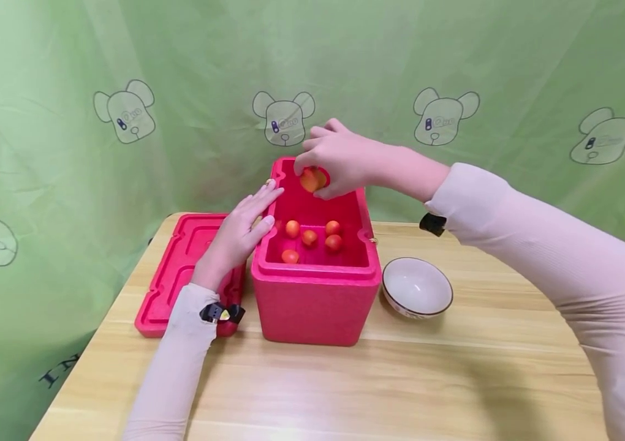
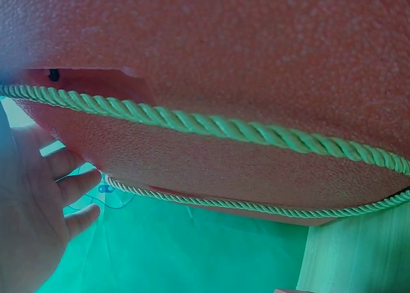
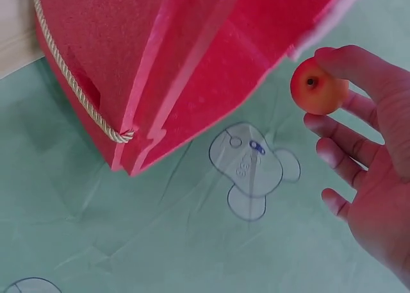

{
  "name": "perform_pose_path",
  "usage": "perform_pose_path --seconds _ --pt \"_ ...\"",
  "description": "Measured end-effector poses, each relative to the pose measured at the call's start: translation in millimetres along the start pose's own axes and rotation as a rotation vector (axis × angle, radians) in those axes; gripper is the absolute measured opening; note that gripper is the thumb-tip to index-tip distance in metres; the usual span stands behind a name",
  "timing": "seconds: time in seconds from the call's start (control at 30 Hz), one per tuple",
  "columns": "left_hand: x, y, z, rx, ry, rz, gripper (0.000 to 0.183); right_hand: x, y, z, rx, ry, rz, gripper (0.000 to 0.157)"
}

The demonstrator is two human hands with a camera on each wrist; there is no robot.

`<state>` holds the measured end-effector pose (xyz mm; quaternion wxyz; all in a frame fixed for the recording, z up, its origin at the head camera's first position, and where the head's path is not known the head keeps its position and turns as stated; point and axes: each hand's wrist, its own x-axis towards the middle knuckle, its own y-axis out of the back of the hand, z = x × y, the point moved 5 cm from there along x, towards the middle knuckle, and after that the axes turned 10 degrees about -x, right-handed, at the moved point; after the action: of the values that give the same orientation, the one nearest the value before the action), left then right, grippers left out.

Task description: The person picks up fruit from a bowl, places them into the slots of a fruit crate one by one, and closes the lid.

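Observation:
A red foam box stands uncovered, with several small round orange-red fruits lying on its floor. Above the far part of its opening, my right hand pinches one more orange-red fruit between thumb and fingers; a dark stem end faces the right wrist camera. My left hand rests with fairly straight fingers on the box's left rim. From the left wrist, that hand shows beside the box wall, along which a twisted cord runs.
Left of the box lies its red lid, partly under my left forearm. A white bowl with a brown rim stands close to the box's right side. Behind the wooden table hangs a green curtain printed with bear heads.

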<state>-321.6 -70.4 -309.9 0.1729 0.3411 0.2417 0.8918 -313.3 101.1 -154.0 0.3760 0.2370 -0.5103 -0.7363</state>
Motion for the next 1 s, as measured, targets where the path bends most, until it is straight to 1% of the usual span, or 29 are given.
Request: perform_pose_path --seconds 0.1,0.27,0.4,0.53,0.73,0.87,1.0 --pt "0.1 -0.8 1.0 0.007 -0.006 -0.001 0.06 3.4 -3.0 -7.9 -0.025 0.03 -0.022 0.043" --pt "-1.2 0.2 2.3 0.052 -0.019 -0.001 0.06 7.8 -9.4 -18.8 -0.069 0.078 -0.05 0.042" --pt "-2.1 1.8 3.0 0.076 -0.027 0.001 0.059 10.8 -15.1 -24.4 -0.101 0.107 -0.064 0.038" --pt "-2.7 1.4 2.7 0.079 -0.021 -0.004 0.06 12.4 -21.3 -28.2 -0.124 0.127 -0.082 0.038" --pt "-2.4 0.2 2.8 0.073 -0.033 -0.009 0.06 13.1 -27.5 -32.9 -0.13 0.147 -0.101 0.041" --pt "-1.2 0.1 2.9 0.076 -0.035 -0.007 0.061 13.2 -29.8 -33.5 -0.123 0.149 -0.099 0.043" --pt "0.2 0.2 3.0 0.079 -0.03 -0.009 0.061 12.3 -31.0 -33.5 -0.125 0.148 -0.093 0.049"
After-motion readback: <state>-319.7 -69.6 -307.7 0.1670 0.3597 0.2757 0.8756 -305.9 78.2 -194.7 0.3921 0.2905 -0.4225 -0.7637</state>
